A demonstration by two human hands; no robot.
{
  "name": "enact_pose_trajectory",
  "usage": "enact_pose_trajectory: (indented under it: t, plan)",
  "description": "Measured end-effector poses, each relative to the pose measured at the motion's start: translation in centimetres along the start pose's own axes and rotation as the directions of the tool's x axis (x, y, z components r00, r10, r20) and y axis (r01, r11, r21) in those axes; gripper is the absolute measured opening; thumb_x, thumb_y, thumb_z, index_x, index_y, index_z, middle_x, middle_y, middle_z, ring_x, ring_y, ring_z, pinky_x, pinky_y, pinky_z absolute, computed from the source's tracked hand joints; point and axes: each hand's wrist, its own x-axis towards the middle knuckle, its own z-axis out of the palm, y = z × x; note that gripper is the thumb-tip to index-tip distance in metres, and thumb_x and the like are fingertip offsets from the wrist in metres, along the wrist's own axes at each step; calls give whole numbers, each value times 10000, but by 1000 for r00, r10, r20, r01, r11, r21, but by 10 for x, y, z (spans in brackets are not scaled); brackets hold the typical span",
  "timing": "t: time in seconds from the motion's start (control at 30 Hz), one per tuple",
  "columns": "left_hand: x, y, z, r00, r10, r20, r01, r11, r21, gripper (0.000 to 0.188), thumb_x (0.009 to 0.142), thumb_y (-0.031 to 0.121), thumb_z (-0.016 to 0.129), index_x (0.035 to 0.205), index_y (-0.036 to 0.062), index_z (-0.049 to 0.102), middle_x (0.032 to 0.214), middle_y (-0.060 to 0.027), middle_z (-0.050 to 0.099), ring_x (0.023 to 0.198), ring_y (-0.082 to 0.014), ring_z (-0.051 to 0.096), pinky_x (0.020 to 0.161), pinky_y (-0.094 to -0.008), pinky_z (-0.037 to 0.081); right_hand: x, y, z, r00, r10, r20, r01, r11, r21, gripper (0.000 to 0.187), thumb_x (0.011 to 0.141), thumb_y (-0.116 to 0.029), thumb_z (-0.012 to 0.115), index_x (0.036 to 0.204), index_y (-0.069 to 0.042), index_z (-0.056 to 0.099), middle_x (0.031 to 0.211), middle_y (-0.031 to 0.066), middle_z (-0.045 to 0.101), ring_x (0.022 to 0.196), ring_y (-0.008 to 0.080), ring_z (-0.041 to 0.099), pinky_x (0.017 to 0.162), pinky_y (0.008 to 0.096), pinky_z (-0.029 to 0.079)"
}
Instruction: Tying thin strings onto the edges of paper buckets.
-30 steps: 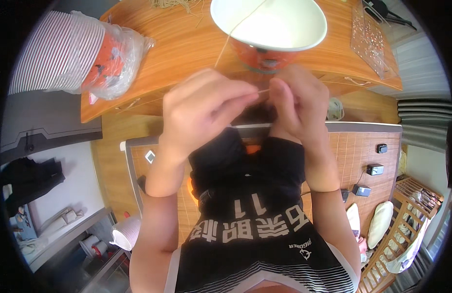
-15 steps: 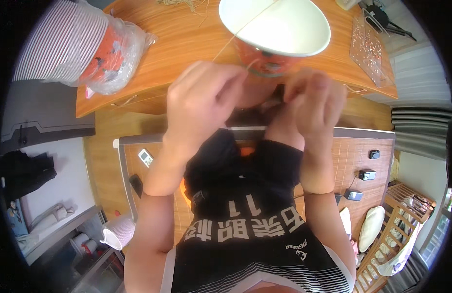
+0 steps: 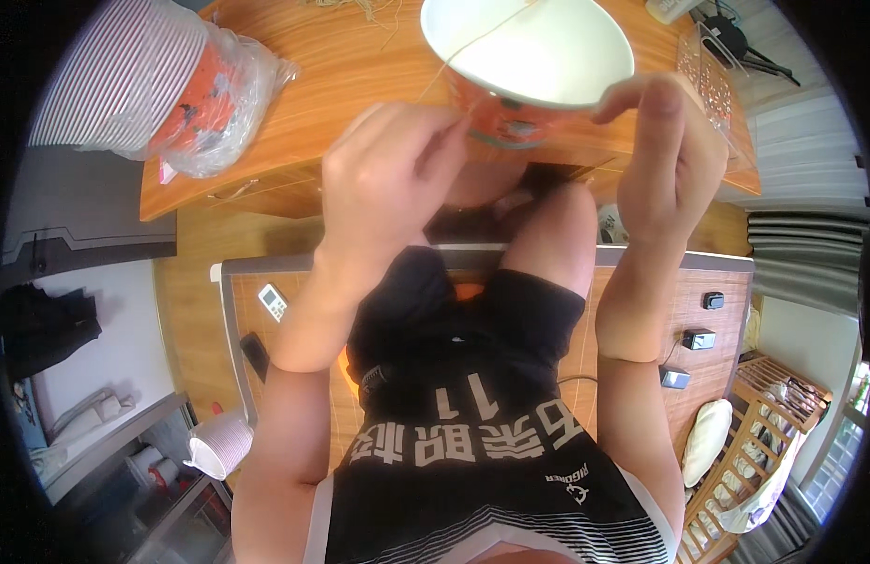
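A large paper bucket (image 3: 538, 56), white inside and red patterned outside, stands near the table's front edge. Just left of its base, my left hand (image 3: 388, 164) is closed, thumb and forefinger pinched on a thin tan string (image 3: 444, 70). That string runs from my fingers up over the bucket's rim and across its mouth. To the right of the bucket is my right hand (image 3: 674, 155), raised with the thumb up and the fingers bent inward. Whatever its fingers hold, if anything, is hidden.
A stack of similar paper buckets (image 3: 125, 85) in clear plastic lies at the table's left. Loose tan strings (image 3: 364, 7) lie at the far edge. A clear speckled plastic tray (image 3: 712, 89) is at the right. A wooden table (image 3: 350, 56) with drawers spans the front.
My right hand has moved away to the right from beside my left hand. The left hand stays almost in place, still pinching the string. The bucket has hardly moved.
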Motion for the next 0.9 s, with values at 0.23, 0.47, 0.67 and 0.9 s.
enact_pose_trajectory:
  t: [0.23, 0.47, 0.67, 0.9]
  plan:
    - [0, 3, 5, 1000, 9, -19, -10, 1000, -26, 127, 748, 11, 777, 831, 35, 684, 743, -107, 655, 684, -279, 655, 618, -343, 534, 7, 5, 2, 993, 102, 61, -100, 994, -39, 488, 1086, -311, 439, 778, 2, 654, 700, 13, 563, 623, 86, 416, 581, 253, 309]
    - [-3, 4, 8, 1000, 6, 0, -6, 999, -48, 134, 741, 2, 770, 828, 46, 678, 757, -92, 651, 694, -272, 647, 615, -343, 532, 9, 5, 10, 987, 109, 121, -105, 994, -41, 442, 1070, -311, 481, 793, -14, 656, 685, 20, 522, 618, 98, 413, 573, 264, 321]
    - [-4, 2, 10, 1000, 25, 1, -25, 998, -55, 144, 736, 7, 769, 825, 51, 664, 743, -87, 638, 686, -276, 638, 608, -349, 528, 7, 4, 13, 979, 145, 142, -141, 989, -39, 424, 1063, -300, 496, 793, -16, 658, 687, 28, 532, 625, 99, 434, 581, 258, 338]
    - [-2, 1, 14, 1000, -1, 1, 1, 999, -49, 133, 748, 20, 764, 816, 59, 657, 746, -87, 642, 682, -281, 634, 607, -361, 525, 11, 3, 14, 958, 152, 244, -145, 988, -47, 317, 1038, -222, 535, 869, 13, 665, 758, 60, 625, 701, 129, 543, 662, 263, 441]
